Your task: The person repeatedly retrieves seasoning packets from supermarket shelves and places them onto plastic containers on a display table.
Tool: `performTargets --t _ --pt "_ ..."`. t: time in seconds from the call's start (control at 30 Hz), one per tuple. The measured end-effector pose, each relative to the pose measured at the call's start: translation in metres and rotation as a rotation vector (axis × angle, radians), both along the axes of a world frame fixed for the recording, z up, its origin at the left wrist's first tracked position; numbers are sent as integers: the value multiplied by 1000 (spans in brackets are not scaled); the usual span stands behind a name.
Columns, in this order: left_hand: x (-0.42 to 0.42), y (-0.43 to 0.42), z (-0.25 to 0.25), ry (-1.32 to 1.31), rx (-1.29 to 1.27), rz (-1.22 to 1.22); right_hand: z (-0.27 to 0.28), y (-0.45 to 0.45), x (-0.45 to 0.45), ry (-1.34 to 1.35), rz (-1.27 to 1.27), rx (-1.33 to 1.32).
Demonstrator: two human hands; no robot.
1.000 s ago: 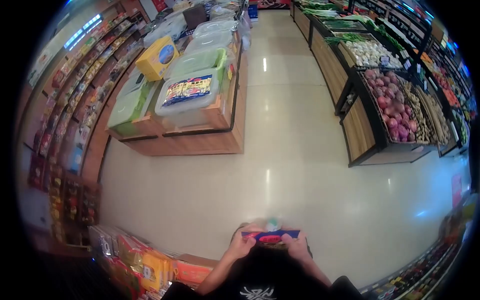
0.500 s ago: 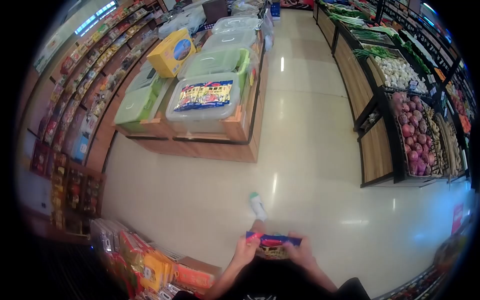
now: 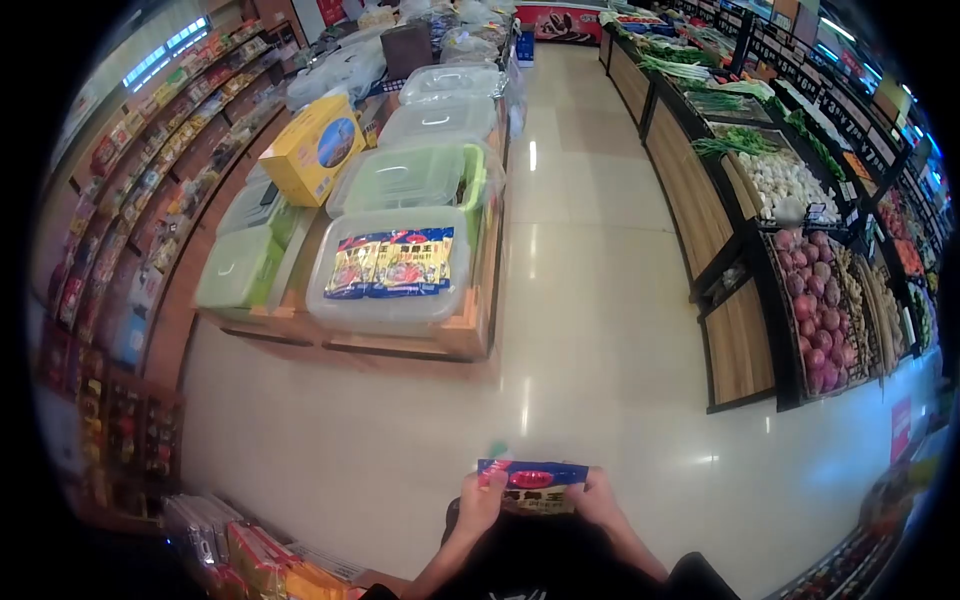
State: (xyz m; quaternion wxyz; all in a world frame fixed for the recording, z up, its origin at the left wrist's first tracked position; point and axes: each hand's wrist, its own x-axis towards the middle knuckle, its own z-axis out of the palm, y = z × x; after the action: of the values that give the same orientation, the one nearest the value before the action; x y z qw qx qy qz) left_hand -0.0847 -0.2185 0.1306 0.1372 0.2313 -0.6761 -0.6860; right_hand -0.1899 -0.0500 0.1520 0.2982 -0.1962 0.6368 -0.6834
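A blue and gold seasoning packet with a red label is stretched out flat in front of my body. My left hand grips its left end, thumb on the front. On the opposite end, my right hand is closed round the packet's edge. Similar blue and gold packets lie side by side on the clear lid of the nearest storage bin, ahead and to the left of my hands.
More lidded bins and a yellow box fill the wooden display stand. To the right, a produce stand holds onions and garlic. Snack shelves line the left; packaged goods sit at lower left. A tiled aisle runs between the stands.
The view has tilted up, so the stands appear lower and farther left. Both hands still hold the packet, whose printed front now shows more fully.
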Motion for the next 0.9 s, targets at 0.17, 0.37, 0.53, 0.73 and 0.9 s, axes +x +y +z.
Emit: performTargets --t 0.17,0.37,0.53,0.73,0.9 --pt "-22 -25 -34 11 247 -64 -3 -18 -22 59 -103 -54" --pt "-80 -46 -50 136 251 -483 -11 -31 -77 -178 -403 72" --pt "-119 -51 -29 -165 394 -260 -38 -45 -130 -406 -173 48" --pt "-149 -59 -41 -151 698 5 -33 -63 -165 -228 280 105" --pt "-162 -65 -70 -366 628 -167 -56 -69 -177 -409 174 213"
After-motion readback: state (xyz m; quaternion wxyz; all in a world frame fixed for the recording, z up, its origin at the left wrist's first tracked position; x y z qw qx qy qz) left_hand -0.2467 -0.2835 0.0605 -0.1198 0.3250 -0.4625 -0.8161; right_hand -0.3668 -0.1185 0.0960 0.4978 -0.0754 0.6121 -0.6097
